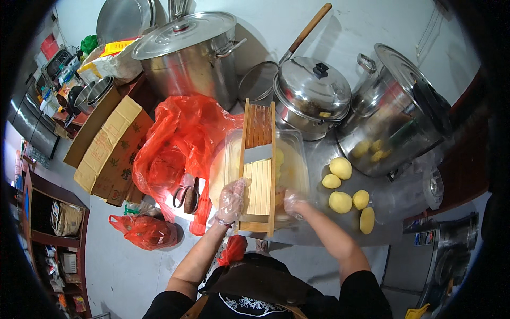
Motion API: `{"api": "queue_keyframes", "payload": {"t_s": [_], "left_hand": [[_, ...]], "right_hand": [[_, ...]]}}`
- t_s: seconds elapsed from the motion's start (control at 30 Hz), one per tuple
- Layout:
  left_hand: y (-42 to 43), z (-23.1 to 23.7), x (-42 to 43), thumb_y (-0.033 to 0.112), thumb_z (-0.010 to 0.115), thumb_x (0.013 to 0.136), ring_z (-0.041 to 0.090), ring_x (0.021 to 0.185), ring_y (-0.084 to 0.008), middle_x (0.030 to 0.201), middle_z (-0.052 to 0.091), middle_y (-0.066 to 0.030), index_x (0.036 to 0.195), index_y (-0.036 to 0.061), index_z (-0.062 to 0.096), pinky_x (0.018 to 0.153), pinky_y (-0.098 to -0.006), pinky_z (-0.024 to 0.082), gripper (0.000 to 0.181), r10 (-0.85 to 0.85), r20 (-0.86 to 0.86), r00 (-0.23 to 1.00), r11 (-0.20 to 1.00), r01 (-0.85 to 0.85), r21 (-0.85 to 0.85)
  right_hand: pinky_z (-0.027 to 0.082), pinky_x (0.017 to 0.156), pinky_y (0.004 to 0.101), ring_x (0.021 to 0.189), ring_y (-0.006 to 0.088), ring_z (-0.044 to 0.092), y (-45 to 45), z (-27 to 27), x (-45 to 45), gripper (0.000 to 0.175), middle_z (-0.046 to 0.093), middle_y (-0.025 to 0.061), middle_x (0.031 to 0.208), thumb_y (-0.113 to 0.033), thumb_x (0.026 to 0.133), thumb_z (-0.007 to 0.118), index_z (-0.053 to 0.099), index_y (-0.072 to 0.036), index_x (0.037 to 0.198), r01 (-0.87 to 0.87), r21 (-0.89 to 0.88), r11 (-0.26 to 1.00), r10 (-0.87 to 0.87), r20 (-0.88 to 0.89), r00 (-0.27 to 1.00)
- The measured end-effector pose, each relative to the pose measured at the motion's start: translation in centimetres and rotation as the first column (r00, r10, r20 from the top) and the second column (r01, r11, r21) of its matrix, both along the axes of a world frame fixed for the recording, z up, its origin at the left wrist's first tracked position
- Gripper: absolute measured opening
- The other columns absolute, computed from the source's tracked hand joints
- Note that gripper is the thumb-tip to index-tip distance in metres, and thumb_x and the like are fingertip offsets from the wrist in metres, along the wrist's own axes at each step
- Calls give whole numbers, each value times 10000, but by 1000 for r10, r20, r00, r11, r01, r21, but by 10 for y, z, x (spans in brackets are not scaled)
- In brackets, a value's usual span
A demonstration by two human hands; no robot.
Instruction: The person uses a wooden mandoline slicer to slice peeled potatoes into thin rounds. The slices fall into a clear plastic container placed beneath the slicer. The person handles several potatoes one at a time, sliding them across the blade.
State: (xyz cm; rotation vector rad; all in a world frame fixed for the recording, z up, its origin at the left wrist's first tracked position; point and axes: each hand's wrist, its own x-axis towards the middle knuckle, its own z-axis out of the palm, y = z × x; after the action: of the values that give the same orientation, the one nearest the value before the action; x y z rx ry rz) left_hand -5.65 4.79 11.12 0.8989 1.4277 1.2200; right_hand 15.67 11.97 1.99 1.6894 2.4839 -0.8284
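A wooden mandoline slicer [258,179] with a metal blade plate lies lengthwise across a clear plastic tub [301,159]. My left hand [232,201], in a clear plastic glove, grips the slicer's left rail near its lower end. Just right of the slicer's lower part is my right hand [293,202], gloved too and blurred; whether it holds anything cannot be told. Pale yellow pieces show in the tub beside the slicer. Several peeled potatoes [340,202] lie on the metal table [310,235] to the right.
A red plastic bag [175,139] and scissors [186,197] lie left of the tub. Behind stand a large lidded stockpot [191,60], a lidded steel pot [314,91] and another tall pot [390,119]. A clear plastic container [406,195] lies at right; cardboard [115,155] stands left.
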Motion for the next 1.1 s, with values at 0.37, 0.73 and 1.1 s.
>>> {"api": "queue_keyframes", "payload": {"t_s": [0.37,0.73,1.1], "left_hand": [[7,-29,39,271,458,886,486,712,-77,802,572,-21,968,-28,579,650,-204,408,333,63,80,995,996,-68,54],[-8,-73,55,256,397,898,520,709,-175,755,564,-132,932,-39,527,645,-304,421,324,129,18,992,970,-129,206],[-10,-82,57,87,446,768,515,786,-215,983,543,-141,1024,-43,509,675,-293,431,294,117,-974,194,954,250,165]], "right_hand": [[441,721,406,823,347,541,-17,160,-27,558,538,195,937,-249,679,631,416,-17,1138,132,376,917,42,-422,906],[259,956,454,1184,361,310,-24,117,-61,547,333,247,1263,-328,785,478,412,45,1179,-35,646,762,107,-72,992],[208,1001,435,1195,335,324,60,101,-105,518,379,216,1254,-188,794,408,315,-5,1269,-71,736,673,134,-28,991]]}}
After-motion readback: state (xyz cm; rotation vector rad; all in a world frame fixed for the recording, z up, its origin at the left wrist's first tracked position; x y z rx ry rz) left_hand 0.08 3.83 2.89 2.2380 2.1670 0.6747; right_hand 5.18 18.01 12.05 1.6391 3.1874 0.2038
